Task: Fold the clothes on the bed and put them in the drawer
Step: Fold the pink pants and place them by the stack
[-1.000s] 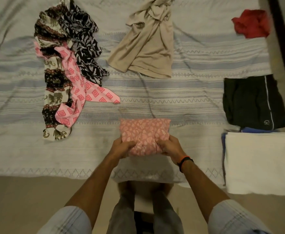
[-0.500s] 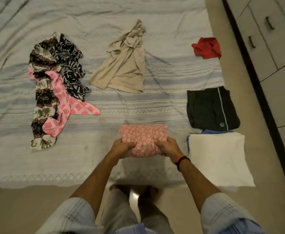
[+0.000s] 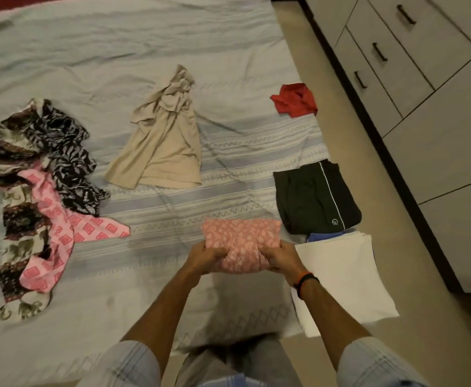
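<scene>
Across the striped bed (image 3: 145, 65), unfolded clothes lay far and left. Near the edge, the left hand (image 3: 205, 256) and right hand (image 3: 283, 259) gripped the folded pink garment (image 3: 241, 243) at opposite ends, fingers curled into it, its long axis running left-right. Drawers (image 3: 379, 68) stood to the right, nearer the right hand.

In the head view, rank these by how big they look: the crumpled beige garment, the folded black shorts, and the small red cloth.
1. Crumpled beige garment
2. Folded black shorts with white piping
3. Small crumpled red cloth; it lies farther away, so its true size is unsure.
</scene>
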Demonstrator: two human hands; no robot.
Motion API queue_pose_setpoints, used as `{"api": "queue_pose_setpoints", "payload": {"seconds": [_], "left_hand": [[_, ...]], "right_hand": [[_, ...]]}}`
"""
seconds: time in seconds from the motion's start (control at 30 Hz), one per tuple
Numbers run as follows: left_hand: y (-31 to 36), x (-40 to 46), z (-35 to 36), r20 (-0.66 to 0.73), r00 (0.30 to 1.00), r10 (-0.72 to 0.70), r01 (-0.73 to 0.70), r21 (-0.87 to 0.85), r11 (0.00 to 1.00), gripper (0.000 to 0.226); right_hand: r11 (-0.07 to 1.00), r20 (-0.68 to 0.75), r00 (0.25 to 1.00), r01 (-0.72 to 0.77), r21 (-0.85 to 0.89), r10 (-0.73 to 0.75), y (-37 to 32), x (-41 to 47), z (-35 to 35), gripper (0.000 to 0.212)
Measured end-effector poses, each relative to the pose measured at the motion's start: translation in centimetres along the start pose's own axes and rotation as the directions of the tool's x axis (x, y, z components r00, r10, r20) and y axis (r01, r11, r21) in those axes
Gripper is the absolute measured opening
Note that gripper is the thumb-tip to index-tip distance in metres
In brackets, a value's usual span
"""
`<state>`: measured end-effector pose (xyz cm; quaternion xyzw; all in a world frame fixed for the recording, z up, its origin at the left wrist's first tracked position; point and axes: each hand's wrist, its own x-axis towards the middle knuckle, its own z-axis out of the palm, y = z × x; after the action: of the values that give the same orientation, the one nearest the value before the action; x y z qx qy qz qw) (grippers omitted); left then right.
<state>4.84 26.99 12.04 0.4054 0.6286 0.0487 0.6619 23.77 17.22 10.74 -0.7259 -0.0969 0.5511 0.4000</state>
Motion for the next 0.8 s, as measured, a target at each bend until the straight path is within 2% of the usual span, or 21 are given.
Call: {"api": "queue_pose_setpoints", "payload": {"seconds": [0.1,0.27,0.37,0.43,0.5,0.57,0.63,0.73,0.8], "left_hand": [[2.1,1.4,0.9,0.008,0.999,0.044,-0.044,-0.004,0.999,0.057],[5.6,3.1,2.9,-0.008,0.985,0.170,-0.170,-0.121,0.978,0.056],[6.0,4.2,3.7,-0.051,0.983,0.176,-0.182,-0.158,0.970,0.058],[5.8,4.5,4.3,-0.072,0.989,0.130,-0.136,-0.083,0.987,0.058],[5.3,4.2,4.8,-0.079,0.996,0.038,-0.031,0.099,0.995,0.058],[4.5,4.1,5.0,-0.117,0.991,-0.070,0.096,0.235,0.967,0.060],[3.8,4.6,5.1,-0.165,0.982,-0.093,0.139,0.293,0.946,0.062],[3.5,5.2,5.0,-0.162,0.983,-0.088,0.136,0.316,0.939,0.053],[3.6,5.5,5.0,-0.155,0.984,-0.091,0.134,0.299,0.945,0.058]], "right_hand": [[0.998,0.004,0.998,0.069,0.014,-0.069,-2.2,1.4,-1.1,0.026],[0.985,0.001,0.986,0.165,0.059,-0.165,-6.2,3.9,-3.2,0.036],[0.988,0.031,0.990,0.139,0.064,-0.141,-6.8,5.4,-4.2,0.039],[0.994,0.001,0.997,0.080,-0.074,-0.080,-6.0,7.0,-4.7,0.036],[0.931,-0.049,0.999,-0.028,-0.365,0.010,-4.6,8.1,-5.4,0.018],[0.840,-0.093,0.993,-0.114,-0.530,0.076,-3.3,8.6,-6.0,0.030],[0.833,-0.101,0.992,-0.119,-0.541,0.076,-2.9,8.6,-6.4,0.034],[0.832,-0.052,0.995,-0.096,-0.547,0.081,-3.8,8.5,-6.7,0.010],[0.812,-0.022,0.996,-0.088,-0.576,0.091,-4.5,8.7,-6.7,0.021]]}}
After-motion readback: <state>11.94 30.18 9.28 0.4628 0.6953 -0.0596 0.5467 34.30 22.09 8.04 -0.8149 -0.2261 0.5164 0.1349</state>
